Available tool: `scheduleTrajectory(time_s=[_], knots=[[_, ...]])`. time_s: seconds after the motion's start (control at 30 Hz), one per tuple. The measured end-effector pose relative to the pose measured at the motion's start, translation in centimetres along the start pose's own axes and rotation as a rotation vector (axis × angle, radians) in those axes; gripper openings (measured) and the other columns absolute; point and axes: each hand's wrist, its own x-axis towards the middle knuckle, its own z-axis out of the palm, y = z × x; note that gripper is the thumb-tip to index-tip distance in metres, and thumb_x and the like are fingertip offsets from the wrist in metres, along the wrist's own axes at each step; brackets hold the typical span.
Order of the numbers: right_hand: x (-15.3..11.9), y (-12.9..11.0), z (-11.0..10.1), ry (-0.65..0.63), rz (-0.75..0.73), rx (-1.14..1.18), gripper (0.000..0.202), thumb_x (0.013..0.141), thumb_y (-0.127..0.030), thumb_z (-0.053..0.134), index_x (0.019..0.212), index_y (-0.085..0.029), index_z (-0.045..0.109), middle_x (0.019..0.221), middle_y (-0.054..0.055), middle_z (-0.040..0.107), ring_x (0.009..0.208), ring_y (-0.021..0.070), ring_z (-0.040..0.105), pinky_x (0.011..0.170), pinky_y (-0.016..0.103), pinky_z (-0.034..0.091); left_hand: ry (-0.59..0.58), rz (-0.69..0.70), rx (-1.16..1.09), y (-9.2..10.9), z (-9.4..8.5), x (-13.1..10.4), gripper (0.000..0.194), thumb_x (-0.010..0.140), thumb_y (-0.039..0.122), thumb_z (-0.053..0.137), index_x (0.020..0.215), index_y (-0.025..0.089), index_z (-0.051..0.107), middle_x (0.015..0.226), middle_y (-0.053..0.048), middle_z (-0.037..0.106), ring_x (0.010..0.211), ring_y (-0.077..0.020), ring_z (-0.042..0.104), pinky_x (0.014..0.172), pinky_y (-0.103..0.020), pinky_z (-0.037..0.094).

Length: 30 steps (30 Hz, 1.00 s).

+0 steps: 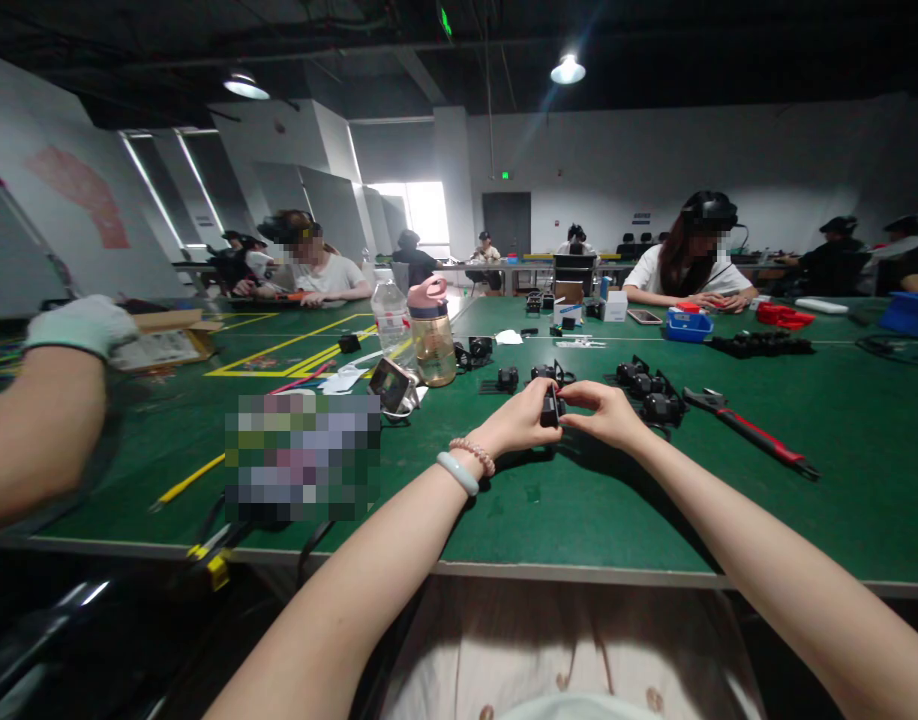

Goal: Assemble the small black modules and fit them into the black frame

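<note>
Over the green table my left hand (522, 414) is closed around a small black block-shaped part (551, 408), whose exact kind I cannot make out. My right hand (607, 412) meets it from the other side, its thumb and fingers pinching the part's right edge. Just beyond my hands lie more small black parts, one (508, 378) to the left and a cluster (650, 390) to the right. A pair of red-handled pliers (759, 430) rests to the right of my right hand.
A tan bottle with a pink lid (432, 335) and a clear plastic bottle (391, 312) stand at left centre. A small screen device (394, 388) is before them. A co-worker's gloved hand (84, 325) reaches in from the left. A blue bin (688, 325) sits farther back, near another person.
</note>
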Motion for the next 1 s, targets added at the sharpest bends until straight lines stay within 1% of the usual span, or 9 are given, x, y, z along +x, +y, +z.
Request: scheduleTrajectory(time_s=[0.23, 0.4, 0.57, 0.7, 0.83, 1.0], knots=[[-0.04, -0.3, -0.18, 0.017, 0.023, 0.05, 0.035, 0.058, -0.023, 0.066, 0.092, -0.016, 0.061, 0.092, 0.005, 0.061, 0.084, 0.0172, 0.058, 0.081, 0.033, 0.047, 0.012, -0.012, -0.039, 0.49, -0.1, 0.08, 0.051, 0.06, 0.025, 0.056, 0.107, 0.016, 0.037, 0.098, -0.005, 0.045, 0.086, -0.0178, 0.046, 0.076, -0.031, 0.039], [-0.04, 0.03, -0.09, 0.012, 0.053, 0.058, 0.035, 0.057, -0.025, 0.067, 0.09, -0.016, 0.062, 0.089, 0.005, 0.062, 0.081, 0.0169, 0.059, 0.079, 0.032, 0.048, 0.007, -0.01, -0.03, 0.24, 0.07, 0.04, 0.052, 0.059, 0.025, 0.057, 0.107, 0.017, 0.037, 0.097, -0.005, 0.045, 0.084, -0.0173, 0.047, 0.074, -0.03, 0.039], [-0.04, 0.15, -0.01, -0.004, 0.095, 0.064, 0.034, 0.06, -0.026, 0.065, 0.091, -0.015, 0.061, 0.089, 0.006, 0.063, 0.08, 0.0165, 0.06, 0.079, 0.032, 0.047, 0.01, 0.002, -0.019, 0.23, 0.06, -0.02, 0.05, 0.059, 0.023, 0.056, 0.105, 0.017, 0.037, 0.096, -0.004, 0.045, 0.081, -0.0164, 0.047, 0.071, -0.029, 0.04], [0.0, 0.01, 0.02, -0.022, 0.119, 0.086, 0.033, 0.062, -0.026, 0.063, 0.094, -0.017, 0.06, 0.089, 0.005, 0.064, 0.08, 0.0162, 0.06, 0.078, 0.033, 0.048, 0.01, -0.026, -0.019, 0.55, -0.06, -0.01, 0.05, 0.059, 0.023, 0.056, 0.105, 0.017, 0.038, 0.094, -0.004, 0.045, 0.08, -0.0162, 0.047, 0.071, -0.029, 0.04], [0.02, -0.09, 0.01, -0.036, 0.117, 0.075, 0.031, 0.064, -0.026, 0.062, 0.093, -0.018, 0.06, 0.089, 0.005, 0.064, 0.079, 0.0161, 0.06, 0.077, 0.032, 0.048, 0.006, -0.042, -0.015, 0.75, -0.11, -0.03, 0.049, 0.059, 0.024, 0.056, 0.105, 0.017, 0.038, 0.093, -0.004, 0.045, 0.078, -0.016, 0.047, 0.07, -0.029, 0.04], [0.04, -0.1, -0.1, -0.041, 0.111, 0.03, 0.029, 0.066, -0.029, 0.06, 0.093, -0.018, 0.061, 0.088, 0.005, 0.064, 0.079, 0.0162, 0.06, 0.077, 0.031, 0.047, 0.001, -0.023, -0.019, 0.67, -0.07, -0.04, 0.05, 0.06, 0.025, 0.056, 0.105, 0.017, 0.038, 0.092, -0.004, 0.045, 0.077, -0.0154, 0.047, 0.068, -0.028, 0.04]])
